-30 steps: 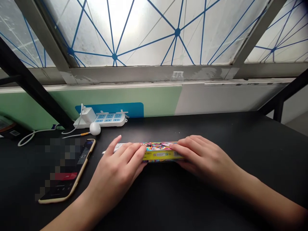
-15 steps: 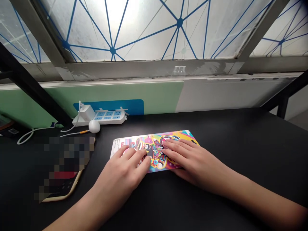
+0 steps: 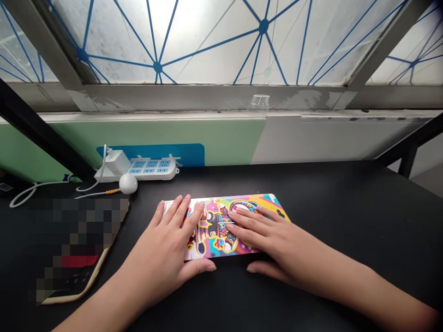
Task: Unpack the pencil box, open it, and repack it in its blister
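Note:
A flat rectangular piece with a bright cartoon print (image 3: 211, 244) lies on the black table (image 3: 332, 207) in front of me; whether it is a booklet or a packet I cannot tell. Across its left end rests my left hand (image 3: 176, 242), fingers stretched forward and thumb off the near edge. My right hand (image 3: 266, 235) lies flat over the right part, fingers pointing left and its thumb apart, below the near edge. Both palms face down, so part of the print is hidden beneath them.
To the left lies a phone with a pale rim (image 3: 86, 286), its screen pixelated. Behind it are a white power strip (image 3: 152, 169) with a plugged-in adapter, a white round device (image 3: 128, 183) and a cable (image 3: 24, 198). Black frame bars (image 3: 38, 124) rise at both sides below the window.
My left hand has shifted left and flattened, its fingers spreading and thumb moving off the print. My right thumb has come away from the near edge. The camera view has shifted slightly.

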A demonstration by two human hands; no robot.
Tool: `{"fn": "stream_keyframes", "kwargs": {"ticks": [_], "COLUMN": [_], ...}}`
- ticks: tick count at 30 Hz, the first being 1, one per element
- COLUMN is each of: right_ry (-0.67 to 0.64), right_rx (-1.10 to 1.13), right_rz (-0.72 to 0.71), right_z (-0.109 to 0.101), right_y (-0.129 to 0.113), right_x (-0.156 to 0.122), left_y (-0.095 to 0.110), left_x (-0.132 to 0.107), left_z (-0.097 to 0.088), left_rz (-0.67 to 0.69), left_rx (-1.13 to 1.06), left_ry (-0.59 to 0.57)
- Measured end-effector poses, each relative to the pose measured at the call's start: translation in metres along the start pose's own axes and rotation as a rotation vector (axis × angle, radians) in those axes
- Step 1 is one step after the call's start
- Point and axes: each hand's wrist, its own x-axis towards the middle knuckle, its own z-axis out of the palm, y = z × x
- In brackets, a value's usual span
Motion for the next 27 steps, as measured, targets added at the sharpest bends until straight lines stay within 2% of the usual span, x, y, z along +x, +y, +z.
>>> {"fn": "stream_keyframes", "kwargs": {"ticks": [6,10,13,16,21,24,27], "right_ry": [-0.048,0.01,0.128,0.211,0.102,0.035,0.046], "right_rx": [0.06,0.018,-0.074,-0.121,-0.039,0.009,-0.001], "right_rz": [0.145,0.208,0.212,0.148,0.063,0.103,0.176], "right_z": [-0.017,-0.024,-0.021,-0.01,0.008,0.0,-0.015], "right_y": [0.021,0.027,0.02,0.005,-0.009,-0.002,0.015], "right_x": [-0.029,-0.042,-0.035,-0.016,0.003,-0.01,-0.029], "left_y": [-0.001,-0.003,-0.004,-0.004,-0.003,-0.001,0.001], "left_x": [0.002,0.003,0.003,0.003,0.004,0.005,0.005], "left_z": [-0.004,-0.003,-0.001,0.001,-0.003,-0.007,-0.01], "left_rz": [-0.045,-0.042,-0.027,-0.015,-0.03,-0.037,-0.04], "left_rx": [-0.04,-0.04,-0.037,-0.04,-0.044,-0.055,-0.062], "left_ry": [-0.072,-0.084,-0.069,-0.055,-0.089,-0.116,-0.122]}}
